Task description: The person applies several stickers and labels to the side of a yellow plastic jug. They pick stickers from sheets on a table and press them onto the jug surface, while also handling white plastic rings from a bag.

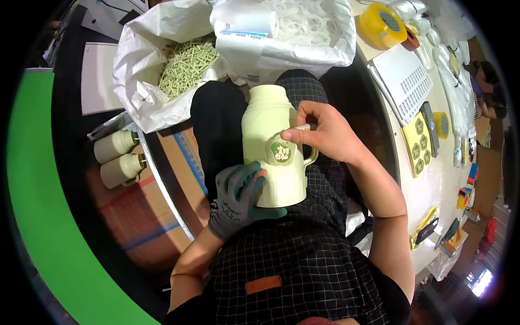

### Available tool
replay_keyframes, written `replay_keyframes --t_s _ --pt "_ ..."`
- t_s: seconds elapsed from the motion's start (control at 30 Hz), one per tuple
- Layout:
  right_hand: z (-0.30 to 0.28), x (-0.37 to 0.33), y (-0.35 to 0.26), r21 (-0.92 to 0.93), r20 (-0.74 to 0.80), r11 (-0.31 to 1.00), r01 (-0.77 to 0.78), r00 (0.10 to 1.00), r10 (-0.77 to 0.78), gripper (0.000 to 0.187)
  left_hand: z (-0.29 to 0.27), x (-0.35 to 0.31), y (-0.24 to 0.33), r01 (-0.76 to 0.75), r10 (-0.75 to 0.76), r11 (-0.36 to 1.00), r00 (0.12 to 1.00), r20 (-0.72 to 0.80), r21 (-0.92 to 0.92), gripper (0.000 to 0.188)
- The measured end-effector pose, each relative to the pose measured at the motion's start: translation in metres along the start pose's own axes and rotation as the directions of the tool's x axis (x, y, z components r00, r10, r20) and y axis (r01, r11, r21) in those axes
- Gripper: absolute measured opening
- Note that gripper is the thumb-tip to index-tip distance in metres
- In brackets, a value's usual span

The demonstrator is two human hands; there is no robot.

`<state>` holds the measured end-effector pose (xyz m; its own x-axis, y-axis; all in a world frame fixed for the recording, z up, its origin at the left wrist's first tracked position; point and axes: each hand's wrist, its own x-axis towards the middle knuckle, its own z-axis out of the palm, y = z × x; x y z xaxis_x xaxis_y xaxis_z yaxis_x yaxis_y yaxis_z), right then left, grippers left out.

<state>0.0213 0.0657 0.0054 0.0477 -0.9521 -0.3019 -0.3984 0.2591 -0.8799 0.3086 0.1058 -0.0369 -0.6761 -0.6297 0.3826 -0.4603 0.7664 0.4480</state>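
Observation:
A pale green jug (260, 122) with a side handle (312, 157) rests on my lap, its narrower neck pointing away from me. My left hand (238, 192), in a grey-green glove, is wrapped round its lower left side and base. A round green sticker (283, 151) with light lettering sits on the jug's front. My bare right hand (327, 132) has its thumb on the sticker's upper right edge, with the fingers curled near the top of the handle. A small whitish piece shows by those fingers; its kind is unclear.
Ahead, white sacks hold pale green sticks (189, 67) and clear rings (314, 24). Two similar jugs (116, 146) lie at left beside a green surface (38, 189). On the right-hand table (398, 184) are tape rolls (382, 26), printed sheets (401, 81) and a yellow sticker sheet (417, 145).

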Motion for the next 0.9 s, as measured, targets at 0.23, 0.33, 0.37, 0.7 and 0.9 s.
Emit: replay_keyframes --t_s 0.23,0.33,0.37,0.7,0.9 --pt "0.010 0.004 -0.006 -0.127 -0.010 0.985 -0.113 0.994 0.113 0.049 0.007 0.003 -0.006 -0.019 0.019 1.000 0.998 -0.057 0.010 0.081" --pt "0.018 0.000 -0.012 -0.306 -0.096 0.951 -0.050 0.995 0.022 0.050 0.004 0.007 -0.004 -0.015 0.008 0.995 0.997 0.071 0.099 0.063" --pt "0.022 -0.001 -0.015 -0.419 -0.143 0.908 0.008 0.987 -0.074 0.049 0.004 0.007 -0.004 -0.014 -0.003 0.990 0.993 0.118 0.143 0.058" --pt "0.031 -0.010 0.014 -0.649 -0.398 0.759 0.053 0.827 -0.398 0.051 0.018 0.001 0.002 0.116 -0.115 0.992 0.993 -0.010 0.051 0.062" --pt "0.031 -0.070 0.042 -0.019 -0.383 0.992 0.123 0.916 -0.121 0.042 0.031 -0.006 -0.005 0.168 -0.168 0.986 0.976 -0.138 -0.015 0.058"
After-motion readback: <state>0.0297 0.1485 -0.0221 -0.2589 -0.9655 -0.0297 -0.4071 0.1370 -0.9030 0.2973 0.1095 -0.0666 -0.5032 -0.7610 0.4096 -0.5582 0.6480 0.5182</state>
